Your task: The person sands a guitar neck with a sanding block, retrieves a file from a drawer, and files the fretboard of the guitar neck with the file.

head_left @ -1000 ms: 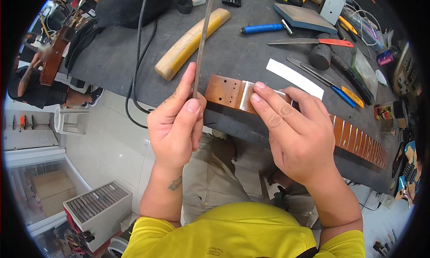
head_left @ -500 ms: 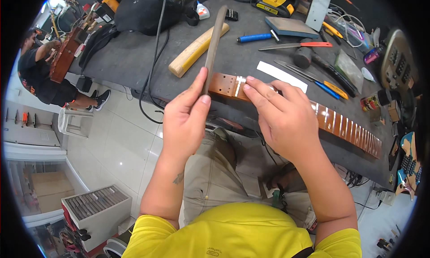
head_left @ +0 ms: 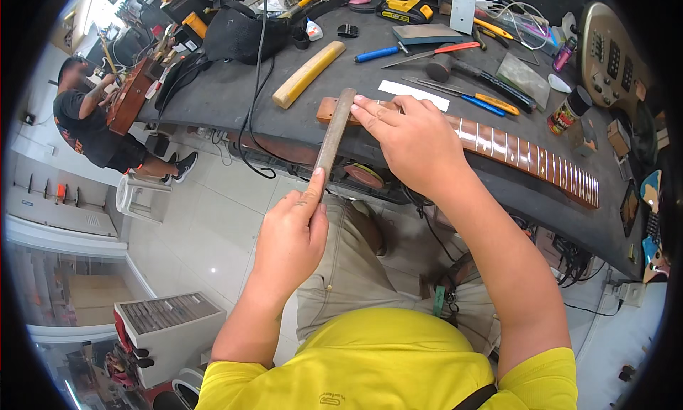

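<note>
My left hand (head_left: 292, 228) grips the near end of a long, flat grey file (head_left: 333, 139), its index finger stretched along it. The file slants away from me and crosses the wooden guitar neck (head_left: 512, 146) near its left end. My right hand (head_left: 420, 143) is closed over the neck; its fingertips press by the file's far tip, and its thumb is hidden. Past the right hand, the fretted fingerboard stretches to the right. A white strip (head_left: 413, 95) lies just behind the neck.
A wood-and-yellow block (head_left: 309, 74), blue-handled tool (head_left: 377, 54), orange-handled file (head_left: 434, 54), hammer (head_left: 484, 79) and spray can (head_left: 569, 111) lie or stand on the dark bench. A black cable (head_left: 257, 90) hangs at left. Another person (head_left: 92, 118) works far left.
My left hand has come down and nearer to me, so the file, formerly raised steeply above the neck's end, now lies lower across it. The right fingertips now meet the file's tip. The view has shifted.
</note>
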A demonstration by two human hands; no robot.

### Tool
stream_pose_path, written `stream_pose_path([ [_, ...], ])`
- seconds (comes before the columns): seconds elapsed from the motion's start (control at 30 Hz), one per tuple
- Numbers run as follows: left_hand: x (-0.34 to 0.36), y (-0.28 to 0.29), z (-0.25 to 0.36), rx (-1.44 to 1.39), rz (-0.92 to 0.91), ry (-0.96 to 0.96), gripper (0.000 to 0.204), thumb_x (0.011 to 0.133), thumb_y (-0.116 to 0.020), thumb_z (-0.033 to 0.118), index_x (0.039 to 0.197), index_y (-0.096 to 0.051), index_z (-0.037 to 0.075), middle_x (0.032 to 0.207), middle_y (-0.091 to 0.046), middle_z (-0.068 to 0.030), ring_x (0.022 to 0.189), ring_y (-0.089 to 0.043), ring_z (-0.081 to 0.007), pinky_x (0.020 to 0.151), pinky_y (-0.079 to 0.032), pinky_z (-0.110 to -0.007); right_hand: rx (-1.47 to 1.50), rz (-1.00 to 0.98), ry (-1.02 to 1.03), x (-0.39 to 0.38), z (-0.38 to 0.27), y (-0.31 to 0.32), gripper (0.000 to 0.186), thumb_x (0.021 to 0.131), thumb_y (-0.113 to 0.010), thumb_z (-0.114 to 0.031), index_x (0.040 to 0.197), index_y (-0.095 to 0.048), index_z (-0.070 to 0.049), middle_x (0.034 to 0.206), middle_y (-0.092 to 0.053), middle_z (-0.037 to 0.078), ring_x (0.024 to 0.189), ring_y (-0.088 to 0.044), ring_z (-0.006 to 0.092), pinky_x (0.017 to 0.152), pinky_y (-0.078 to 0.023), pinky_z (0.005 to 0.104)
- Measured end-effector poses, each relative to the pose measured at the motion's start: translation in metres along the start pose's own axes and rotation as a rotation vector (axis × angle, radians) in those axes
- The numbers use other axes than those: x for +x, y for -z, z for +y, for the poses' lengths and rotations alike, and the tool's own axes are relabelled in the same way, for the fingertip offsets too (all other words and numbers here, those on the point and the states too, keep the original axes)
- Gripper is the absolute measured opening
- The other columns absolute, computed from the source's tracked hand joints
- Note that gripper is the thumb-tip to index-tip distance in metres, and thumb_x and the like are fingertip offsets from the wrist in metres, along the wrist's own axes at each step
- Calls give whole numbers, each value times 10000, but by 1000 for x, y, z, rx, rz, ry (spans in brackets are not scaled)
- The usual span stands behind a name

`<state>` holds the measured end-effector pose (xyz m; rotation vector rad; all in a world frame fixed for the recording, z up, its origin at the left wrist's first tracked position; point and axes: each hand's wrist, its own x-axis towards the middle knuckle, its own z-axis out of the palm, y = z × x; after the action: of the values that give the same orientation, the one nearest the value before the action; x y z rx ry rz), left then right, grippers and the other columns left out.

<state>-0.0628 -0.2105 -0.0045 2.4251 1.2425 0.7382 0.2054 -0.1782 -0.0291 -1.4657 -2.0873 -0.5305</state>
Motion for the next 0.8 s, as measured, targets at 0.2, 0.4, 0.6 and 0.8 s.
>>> stream_pose_path([
  [0.2,20,-10,-1,113,3,-76,522,1013,-699,-16,1533,-679,20,817,-635,-185,711,-628,-362,698,-531,-447,5,3,8,0,0,-2,530,923,-755,-234,1445,-758,-141,1516,-741,-37,1129,-702,260,977,-552,412],
  [0.4,51,-22,-3,163,63,-150,539,1001,-717,-11,1537,-674,24,814,-628,-203,728,-650,-403,690,-524,-496,-17,12,14,0,1,-4,577,889,-796,-268,1451,-755,-146,1511,-744,-39,1125,-703,249,971,-550,407],
  [0.6,9,-13,-7,179,11,-142,605,990,-707,-47,1585,-628,31,801,-608,-204,724,-641,-418,687,-526,-505,-23,5,24,-2,4,-5,558,906,-780,-249,1453,-755,-145,1529,-735,-35,1124,-703,251,988,-556,420],
  [0.8,27,-19,-7,205,12,-176,544,1011,-714,28,1543,-616,-29,826,-630,-237,746,-673,-469,677,-560,-571,-35,-18,20,-3,3,-4,556,908,-787,-261,1451,-755,-144,1532,-733,-32,1119,-702,251,987,-558,424],
])
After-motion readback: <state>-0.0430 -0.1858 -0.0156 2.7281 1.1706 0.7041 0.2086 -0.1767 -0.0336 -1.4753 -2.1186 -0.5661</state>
